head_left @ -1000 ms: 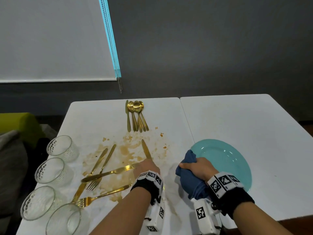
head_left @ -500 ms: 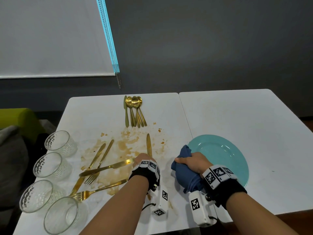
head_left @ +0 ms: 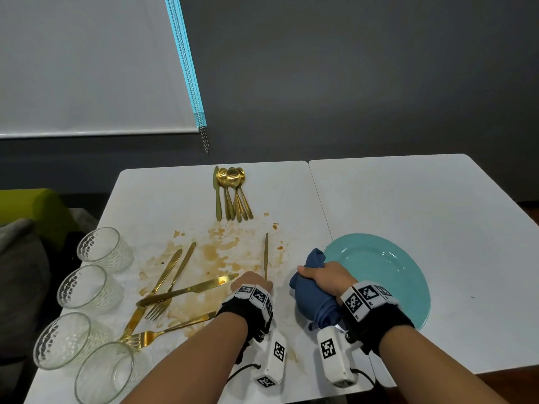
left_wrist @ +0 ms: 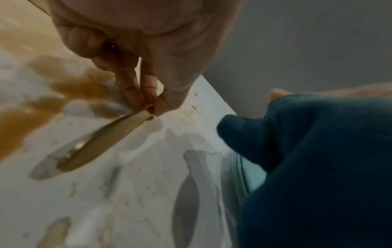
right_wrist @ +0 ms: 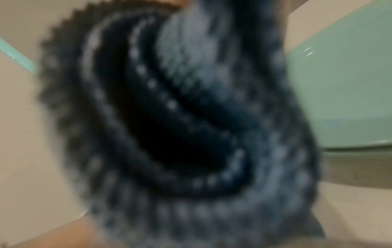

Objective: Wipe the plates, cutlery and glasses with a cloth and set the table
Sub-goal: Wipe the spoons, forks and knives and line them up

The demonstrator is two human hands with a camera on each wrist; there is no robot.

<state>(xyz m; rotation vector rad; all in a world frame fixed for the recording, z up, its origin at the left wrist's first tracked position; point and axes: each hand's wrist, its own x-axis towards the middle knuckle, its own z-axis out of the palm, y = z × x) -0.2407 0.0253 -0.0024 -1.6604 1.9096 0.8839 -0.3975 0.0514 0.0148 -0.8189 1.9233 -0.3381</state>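
- From the head, we look forward and down over the whole worktop (head_left: 408,199) toward a dark wall.
- At the left wrist, we sit close behind the fingers (left_wrist: 129,87), facing the stained worktop.
- At the right wrist, the blue cloth (right_wrist: 180,134), very near and blurred, fills our view.
- All three views share the cloth and teal plate (head_left: 388,266).
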